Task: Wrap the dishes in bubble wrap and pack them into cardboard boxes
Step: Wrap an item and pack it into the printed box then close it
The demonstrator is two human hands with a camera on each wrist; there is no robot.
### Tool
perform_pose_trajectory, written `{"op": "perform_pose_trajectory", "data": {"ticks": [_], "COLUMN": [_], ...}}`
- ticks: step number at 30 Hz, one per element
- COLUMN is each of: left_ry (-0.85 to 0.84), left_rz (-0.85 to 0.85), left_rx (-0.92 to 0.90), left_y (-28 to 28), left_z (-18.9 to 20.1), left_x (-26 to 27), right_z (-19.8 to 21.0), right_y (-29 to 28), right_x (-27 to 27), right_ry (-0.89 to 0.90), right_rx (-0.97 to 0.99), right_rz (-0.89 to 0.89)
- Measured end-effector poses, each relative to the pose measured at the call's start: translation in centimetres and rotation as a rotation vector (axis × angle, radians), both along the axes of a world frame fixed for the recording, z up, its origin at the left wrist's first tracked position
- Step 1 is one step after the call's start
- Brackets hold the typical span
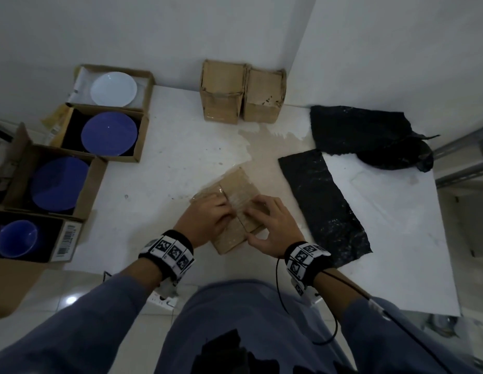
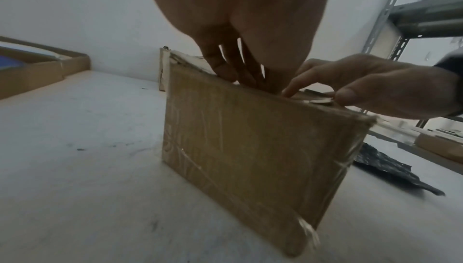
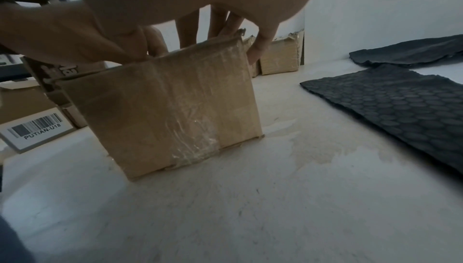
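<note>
A small taped cardboard box [image 1: 236, 184] [image 2: 250, 148] [image 3: 170, 108] stands on the white table [image 1: 167, 163] in front of me. Both hands rest on its top. My left hand [image 1: 205, 217] [image 2: 240, 69] points its fingers down onto the top seam. From the right, my right hand [image 1: 270, 225] [image 2: 363, 87] [image 3: 190, 33] spreads its fingertips over the top, with the thumb at the near edge. What lies inside the box is hidden. Two black bubble wrap sheets [image 1: 324, 206] [image 1: 367, 133] [image 3: 400, 104] lie to the right.
Open boxes along the left edge hold a white plate [image 1: 113, 89], two blue plates [image 1: 109, 133] [image 1: 59, 184] and a blue cup [image 1: 16, 238]. Two closed cardboard boxes [image 1: 221, 90] [image 1: 264, 95] stand against the back wall. A metal shelf frame [image 2: 426, 19] is at the right.
</note>
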State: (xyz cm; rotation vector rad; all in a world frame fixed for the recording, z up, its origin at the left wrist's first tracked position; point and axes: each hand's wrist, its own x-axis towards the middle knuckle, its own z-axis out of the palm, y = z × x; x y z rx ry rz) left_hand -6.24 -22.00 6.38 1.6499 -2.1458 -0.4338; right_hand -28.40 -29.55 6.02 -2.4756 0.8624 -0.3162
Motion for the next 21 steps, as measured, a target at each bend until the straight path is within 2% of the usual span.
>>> {"op": "perform_pose_trajectory", "data": {"ticks": [5,8,11,16,21], "left_ry": [0.019,-0.024,-0.103,-0.116,-0.221], "left_rz": [-0.012,-0.106,-0.13,-0.064,0.173], "left_rx": [0.006,0.021,0.046,0.023,0.123], "left_y": [1.0,2.6,3.5,3.2,0.6], "left_z": [0.2,0.0,0.1,-0.6,-0.7], "left_x": [0.2,1.2,1.3,1.2,1.6], "right_z": [0.4,0.6,0.5,0.2,-0.1], "right_y": [0.4,1.1,1.5,1.4,-1.1], "right_x": [0.4,0.4,0.4,1.6,3.5], "right_ry": [0.04,0.123,0.18,0.17,0.208], "right_rx": [-0.025,-0.07,-0.111,-0.123,-0.019], "right_rz": [-0.02,0.004,-0.001,-0.041,0.085]}}
